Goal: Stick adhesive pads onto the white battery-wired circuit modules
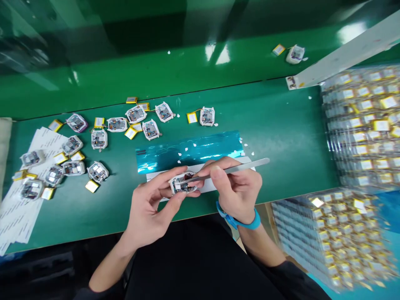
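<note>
Between the fingers and thumb of my left hand (153, 206) is a small white smartwatch case (175, 187), its circuit board facing up. My right hand (236, 187) is closed on metal tweezers (246, 166), whose tip reaches into the case over the board. The broad end of the tweezers points off to the right. Beneath both hands lie a white paper sheet (206, 186) and a shiny blue film strip (162, 156) with small white bits on it. A blue wrist strap (250, 223) goes round my right wrist.
Several open watch cases with wired yellow batteries lie at left, one being this case (98, 171). Printed sheets (18, 208) cover the left end. Stacked clear trays of batteries (362, 125) stand at right, with more trays (337, 233) below. A white post (346, 50) slants at upper right.
</note>
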`<state>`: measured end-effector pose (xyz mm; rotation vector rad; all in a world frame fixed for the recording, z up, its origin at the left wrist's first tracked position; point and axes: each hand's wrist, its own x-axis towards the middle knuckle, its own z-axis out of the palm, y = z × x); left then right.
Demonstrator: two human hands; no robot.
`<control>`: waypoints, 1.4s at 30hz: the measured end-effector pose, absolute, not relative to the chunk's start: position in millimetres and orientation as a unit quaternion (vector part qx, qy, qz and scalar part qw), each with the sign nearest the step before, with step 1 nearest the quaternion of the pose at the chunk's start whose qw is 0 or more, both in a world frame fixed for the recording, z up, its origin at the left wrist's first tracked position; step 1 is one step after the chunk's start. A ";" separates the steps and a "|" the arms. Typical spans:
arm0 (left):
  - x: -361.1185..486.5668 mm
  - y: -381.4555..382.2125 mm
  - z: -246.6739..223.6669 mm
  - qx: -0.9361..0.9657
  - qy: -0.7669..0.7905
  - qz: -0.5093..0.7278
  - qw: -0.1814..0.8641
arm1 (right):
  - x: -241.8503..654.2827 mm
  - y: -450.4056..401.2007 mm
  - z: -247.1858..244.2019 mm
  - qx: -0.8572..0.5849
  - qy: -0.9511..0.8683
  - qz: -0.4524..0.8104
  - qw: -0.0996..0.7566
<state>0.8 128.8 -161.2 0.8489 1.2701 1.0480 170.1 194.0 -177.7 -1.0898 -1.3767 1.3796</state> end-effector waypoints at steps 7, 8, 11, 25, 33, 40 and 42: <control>1.3 130.0 -162.5 0.365 0.569 0.452 0.582 | 166.2 196.0 -179.3 -0.440 -0.559 0.559 0.426; 0.7 129.8 -162.5 0.364 0.567 0.453 0.583 | 165.8 196.4 -179.5 -0.437 -0.557 0.563 0.426; -1.4 129.5 -162.3 0.361 0.562 0.456 0.588 | 164.5 197.9 -180.1 -0.439 -0.551 0.573 0.419; -24.8 124.5 -168.6 0.439 0.636 0.405 0.489 | 159.5 226.7 -171.9 -0.347 -0.670 0.538 0.376; -71.7 132.4 -186.6 0.674 0.636 0.279 0.250 | 129.6 264.4 -199.9 -0.285 -0.793 0.480 0.245; -66.4 133.9 -200.2 0.703 0.617 0.266 0.232 | 125.6 257.0 -216.7 -0.266 -0.799 0.485 0.237; -65.8 134.8 -200.1 0.710 0.615 0.261 0.221 | 125.8 255.2 -216.6 -0.243 -0.811 0.472 0.244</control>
